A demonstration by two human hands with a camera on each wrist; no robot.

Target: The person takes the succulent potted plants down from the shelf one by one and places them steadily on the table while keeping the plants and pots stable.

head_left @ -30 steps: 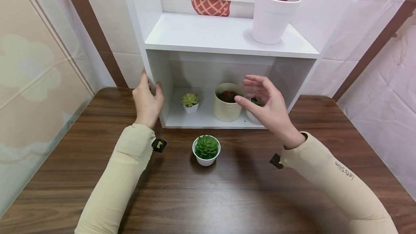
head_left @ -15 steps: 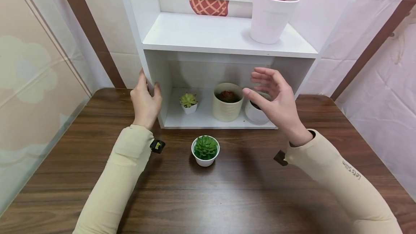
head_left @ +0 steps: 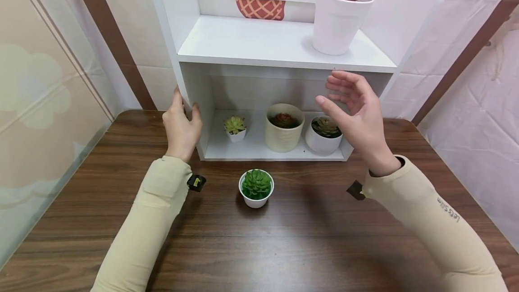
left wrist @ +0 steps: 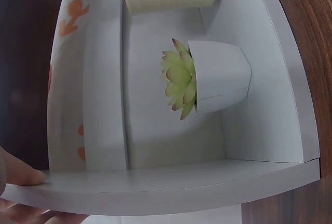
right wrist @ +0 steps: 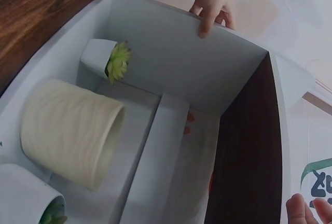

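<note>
My left hand holds the left side panel of a white shelf unit, thumb on the inner face and fingers round the outside; the left wrist view shows the thumb over the panel edge. In front of the shelf's right side hovers my right hand, fingers loosely bent and apart from the thumb, nothing between them. Below it, on the lower shelf, sits a white round pot with a succulent. Beside that stand a cream ribbed pot and a small yellow-green succulent in a white pot.
A green succulent in a white pot stands on the brown wooden table, in front of the shelf. On the upper shelf, toward the right, is a tall white pot with a red succulent. Patterned fabric hangs behind.
My right hand has moved right and upward, away from the lower pots, uncovering the white round pot. The left hand stays on the panel. No pot has moved.
</note>
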